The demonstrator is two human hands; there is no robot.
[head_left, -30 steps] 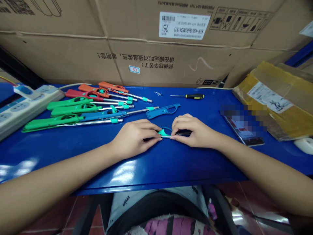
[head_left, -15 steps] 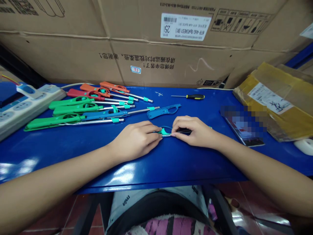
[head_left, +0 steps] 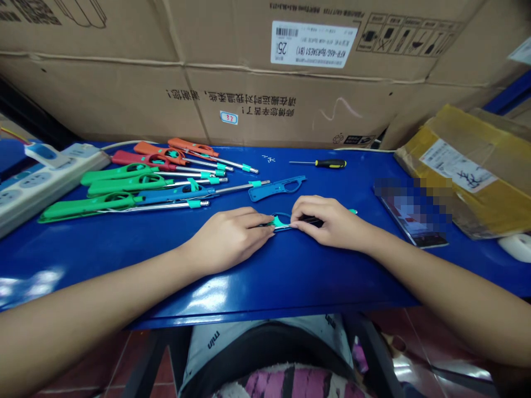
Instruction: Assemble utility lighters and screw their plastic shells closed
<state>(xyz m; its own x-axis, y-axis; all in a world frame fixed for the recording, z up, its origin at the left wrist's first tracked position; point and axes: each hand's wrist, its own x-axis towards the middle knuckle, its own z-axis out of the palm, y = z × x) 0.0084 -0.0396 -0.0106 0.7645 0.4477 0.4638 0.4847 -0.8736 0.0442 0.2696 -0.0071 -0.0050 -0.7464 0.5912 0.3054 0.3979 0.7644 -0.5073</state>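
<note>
A long-nosed lighter with a green trigger (head_left: 277, 222) and a blue rim round its finger opening lies low over the table between my two hands. My left hand (head_left: 232, 237) is closed over its handle end, covering most of it. At the other side my right hand (head_left: 327, 221) pinches it near the start of the metal tube, thumb against fingertips. A green tip (head_left: 353, 211) shows past the right hand. Just beyond my hands lies a loose blue half-shell (head_left: 276, 189) of a lighter handle.
Several green, red, orange and blue lighters (head_left: 89, 207) lie at the back left beside a power strip (head_left: 41, 179). A screwdriver (head_left: 329, 163) rests at the back. To the right are a phone (head_left: 409, 215), a taped parcel (head_left: 468, 171) and a white rounded object (head_left: 516, 247). A large carton (head_left: 136, 99) stands behind.
Both hands keep almost the same place on the lighter. The right hand has shifted very slightly, so more of the green tip beyond it shows. The view has moved a little.
</note>
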